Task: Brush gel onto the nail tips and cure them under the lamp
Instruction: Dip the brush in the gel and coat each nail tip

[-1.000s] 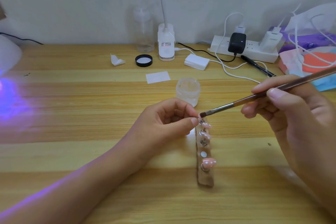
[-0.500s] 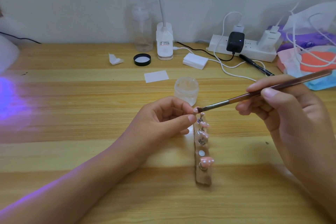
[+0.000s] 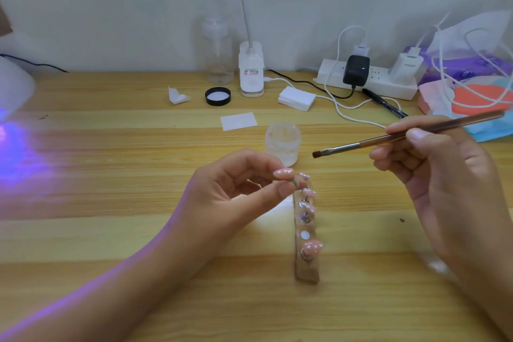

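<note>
Nail tip (image 3: 283, 173): pink and glossy, lifted just above the far end of the holder strip (image 3: 307, 272).
Left hand (image 3: 236, 189): fingers were curled, with thumb and forefinger pinching that tip by its small stand.
Other tips (image 3: 312, 247): sat in a row on the strip, which lay on the wooden table (image 3: 111, 230).
Brush (image 3: 402, 134): bristles pointed left, apart from the tip.
Right hand (image 3: 433, 164): gripped the brush like a pen.
Gel jar (image 3: 283, 141): open, just beyond the left fingers.
Lamp (image 3: 11, 86): at the far left edge, casting a violet glow.
Writing: the label on the white base (image 3: 251, 72) and the print on the charger (image 3: 406, 65) were too blurred to read.
</note>
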The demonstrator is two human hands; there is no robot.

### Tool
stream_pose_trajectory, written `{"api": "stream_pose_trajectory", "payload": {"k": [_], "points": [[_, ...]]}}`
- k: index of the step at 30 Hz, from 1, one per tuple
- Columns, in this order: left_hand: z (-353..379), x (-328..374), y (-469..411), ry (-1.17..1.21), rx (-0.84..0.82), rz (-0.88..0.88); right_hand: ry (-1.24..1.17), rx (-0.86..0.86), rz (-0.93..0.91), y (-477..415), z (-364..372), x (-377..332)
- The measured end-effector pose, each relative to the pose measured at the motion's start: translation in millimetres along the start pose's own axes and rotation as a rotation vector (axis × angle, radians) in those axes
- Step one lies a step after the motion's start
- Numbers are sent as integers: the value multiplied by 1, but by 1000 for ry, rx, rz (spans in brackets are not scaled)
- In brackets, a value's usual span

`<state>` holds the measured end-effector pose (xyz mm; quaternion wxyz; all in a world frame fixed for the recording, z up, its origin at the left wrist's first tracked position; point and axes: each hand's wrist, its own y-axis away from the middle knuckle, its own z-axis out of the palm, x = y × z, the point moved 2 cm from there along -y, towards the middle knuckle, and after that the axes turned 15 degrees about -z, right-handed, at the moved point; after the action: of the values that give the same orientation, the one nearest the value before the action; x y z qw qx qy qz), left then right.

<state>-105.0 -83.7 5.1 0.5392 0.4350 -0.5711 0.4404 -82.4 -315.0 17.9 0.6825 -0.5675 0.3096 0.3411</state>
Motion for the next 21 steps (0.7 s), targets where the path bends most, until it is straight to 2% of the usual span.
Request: {"api": "stream_pose_trajectory", "payload": {"k": [3, 8, 10, 12, 17, 21], "points": [[-1, -2, -2, -61, -25, -24, 4, 9, 25, 0, 0, 1], [5, -8, -2, -200, -171, -185, 0, 17, 55, -3, -2, 2], [8, -10, -2, -243, -178, -207, 9, 11, 56, -3, -3, 3], [9, -11, -3, -303, -148, -167, 14, -3, 51, -2, -3, 4], [7, -13, -2, -560, -51, 65, 30, -26, 45, -1, -2, 5], [0, -15, -1, -704, -72, 110, 36, -16, 45, 0, -2, 3]]}}
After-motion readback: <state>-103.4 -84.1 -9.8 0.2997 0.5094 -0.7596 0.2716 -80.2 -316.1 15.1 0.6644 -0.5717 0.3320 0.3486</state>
